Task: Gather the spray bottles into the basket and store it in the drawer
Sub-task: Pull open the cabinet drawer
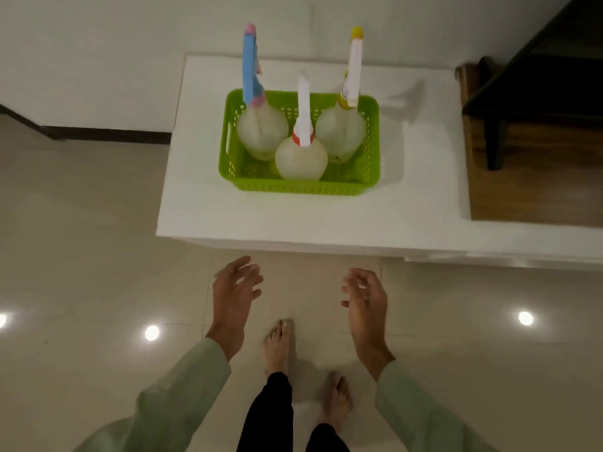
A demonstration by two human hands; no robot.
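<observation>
Green basket (301, 185), three spray bottles standing in it, on the white counter (293, 220).

From the left: glossy pale floor tiles (81, 256) catch ceiling lights and a dark skirting runs along the white wall. The left hand (235, 290) hangs open and empty, short of the counter edge. The pink-and-blue bottle (261, 132), the red-collared one (301, 158) and the yellow-topped one (341, 132) look nearly empty, so the load should be light but top-heavy, the tall nozzles likely to tip. The perforated plastic will probably flex; the slot handles at the short ends seem the best hold. The right hand (367, 296) is open too, fingers curled. Dark wooden furniture (522, 158) stands at far right; no drawer shows.
</observation>
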